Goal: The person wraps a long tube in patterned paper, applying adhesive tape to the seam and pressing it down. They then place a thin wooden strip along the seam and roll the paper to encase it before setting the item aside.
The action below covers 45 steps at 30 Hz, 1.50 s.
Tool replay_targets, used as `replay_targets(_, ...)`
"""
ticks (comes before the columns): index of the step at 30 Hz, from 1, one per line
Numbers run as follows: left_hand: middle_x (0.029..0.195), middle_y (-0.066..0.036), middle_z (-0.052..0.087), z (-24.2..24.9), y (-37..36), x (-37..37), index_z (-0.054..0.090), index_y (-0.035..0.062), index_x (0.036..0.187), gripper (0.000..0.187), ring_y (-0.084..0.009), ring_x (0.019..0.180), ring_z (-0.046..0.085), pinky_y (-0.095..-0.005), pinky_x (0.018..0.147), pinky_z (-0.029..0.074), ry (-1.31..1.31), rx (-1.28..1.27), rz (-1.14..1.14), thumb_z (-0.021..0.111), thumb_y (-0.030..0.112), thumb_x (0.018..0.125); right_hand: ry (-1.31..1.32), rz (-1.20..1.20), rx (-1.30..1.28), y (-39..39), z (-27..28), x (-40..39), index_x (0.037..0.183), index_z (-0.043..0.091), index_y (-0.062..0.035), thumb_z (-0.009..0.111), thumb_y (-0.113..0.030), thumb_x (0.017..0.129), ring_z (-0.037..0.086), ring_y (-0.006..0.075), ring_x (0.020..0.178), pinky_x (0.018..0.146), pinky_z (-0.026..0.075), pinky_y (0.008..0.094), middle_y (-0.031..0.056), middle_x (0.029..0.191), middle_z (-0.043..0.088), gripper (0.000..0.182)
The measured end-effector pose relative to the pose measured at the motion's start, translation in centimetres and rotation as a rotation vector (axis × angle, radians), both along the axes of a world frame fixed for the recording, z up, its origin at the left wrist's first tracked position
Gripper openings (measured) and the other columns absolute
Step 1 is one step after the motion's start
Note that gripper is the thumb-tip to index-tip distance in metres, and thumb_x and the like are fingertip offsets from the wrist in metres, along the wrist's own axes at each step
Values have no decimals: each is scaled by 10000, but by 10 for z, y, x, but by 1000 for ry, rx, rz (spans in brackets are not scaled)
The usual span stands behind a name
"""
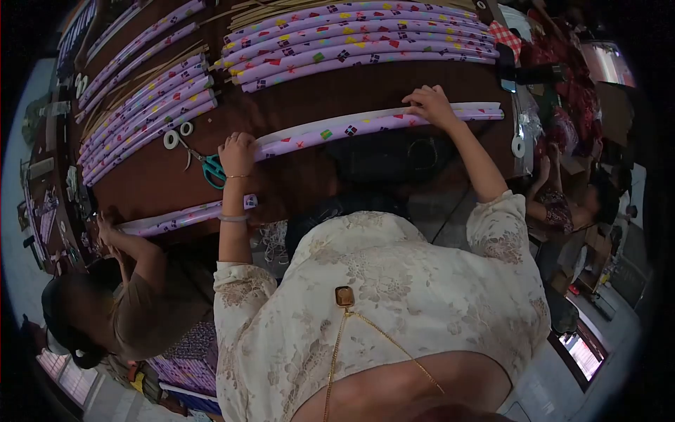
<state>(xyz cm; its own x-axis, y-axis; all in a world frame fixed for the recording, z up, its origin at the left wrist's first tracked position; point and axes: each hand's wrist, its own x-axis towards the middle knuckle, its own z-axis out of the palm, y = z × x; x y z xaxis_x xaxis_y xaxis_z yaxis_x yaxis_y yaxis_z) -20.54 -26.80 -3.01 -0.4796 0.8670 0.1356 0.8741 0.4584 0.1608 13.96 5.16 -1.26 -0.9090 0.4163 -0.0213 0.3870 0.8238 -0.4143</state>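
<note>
A lilac roll of wrapping paper (316, 138) with small gift prints lies across the table in front of me, a white strip of its underside showing along the far edge. At its left end, my left hand (237, 150) is closed over the paper, fingers curled. Toward the right part of the roll, my right hand (432, 105) grips the white edge with bent fingers. Teal-handled scissors (213, 171) lie just left of my left hand, beside a white tape roll (171, 139). My fingertips are partly hidden against the paper.
Finished-looking lilac rolls (358, 42) lie in rows at the back, and more rolls (151, 126) at the left. A co-worker's hand (105, 232) touches another roll (186, 216) at lower left. A phone on a stand (508, 69) and tape (518, 145) sit at the right edge.
</note>
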Motion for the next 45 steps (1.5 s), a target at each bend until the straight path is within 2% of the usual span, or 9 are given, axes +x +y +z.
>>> replay_targets(6, 812, -19, 578, -3, -1, 1, 575, 155, 738, 121, -218, 803, 563, -394, 692, 404, 9, 34, 22, 620, 261, 701, -109, 64, 25, 5, 2, 0, 775, 589, -152, 632, -272, 740, 492, 161, 809, 765, 308, 317, -18, 770, 541, 133)
replay_targets(16, 829, -14, 570, 2, -7, -2, 576, 152, 762, 116, -228, 842, 553, -399, 697, 415, -41, -23, 41, 606, 257, 724, -21, 9, 149, -4, 1, 0, 732, 559, -151, 634, -327, 728, 502, 151, 768, 721, 297, 314, -22, 747, 526, 191)
replay_targets(18, 821, -13, 569, 0, -7, -3, 575, 154, 760, 112, -228, 834, 555, -396, 691, 415, -45, -9, 43, 606, 256, 724, -140, -13, 158, 1, 0, 0, 776, 587, -159, 628, -325, 738, 503, 145, 778, 720, 293, 311, -32, 781, 550, 175)
replay_targets(19, 804, -10, 569, -2, -7, -4, 573, 158, 743, 133, -218, 813, 559, -391, 678, 414, -10, 12, 31, 624, 275, 707, -139, -10, 156, 5, -4, 2, 776, 587, -159, 628, -325, 738, 503, 145, 778, 720, 293, 311, -32, 781, 550, 175)
replay_targets(21, 786, -7, 570, -5, -8, -5, 570, 162, 726, 155, -208, 792, 564, -387, 664, 413, 25, 30, 23, 643, 294, 690, -93, -40, 50, 10, -6, 1, 884, 626, -166, 564, -353, 799, 500, 155, 821, 776, 300, 314, -30, 823, 574, 215)
replay_targets(25, 784, -9, 570, -6, -8, -5, 569, 161, 723, 152, -209, 796, 563, -389, 662, 412, 14, 39, 17, 649, 284, 685, -63, -50, -53, -5, 1, -19, 952, 634, -165, 563, -342, 804, 503, 160, 875, 806, 309, 317, -19, 871, 586, 242)
replay_targets(31, 776, -11, 571, -5, -8, -3, 564, 160, 720, 155, -213, 784, 567, -392, 658, 412, 4, 74, 22, 651, 282, 683, -58, 139, -151, -20, -7, -48, 917, 627, -140, 580, -270, 787, 505, 174, 890, 827, 324, 317, -3, 868, 575, 190)
replay_targets(36, 770, -10, 573, -5, -9, -1, 562, 161, 721, 151, -212, 775, 569, -390, 656, 409, 19, 91, 30, 651, 276, 682, -122, 77, -113, -20, -10, -48, 783, 584, -130, 593, -270, 773, 517, 162, 831, 796, 316, 308, -18, 802, 551, 140)
replay_targets(45, 785, -4, 580, -1, -9, 3, 564, 167, 725, 126, -207, 775, 571, -388, 658, 407, 43, 74, 53, 638, 261, 684, -24, 32, -55, -24, -22, -42, 768, 543, -126, 593, -324, 787, 527, 189, 815, 774, 319, 335, 10, 804, 556, 205)
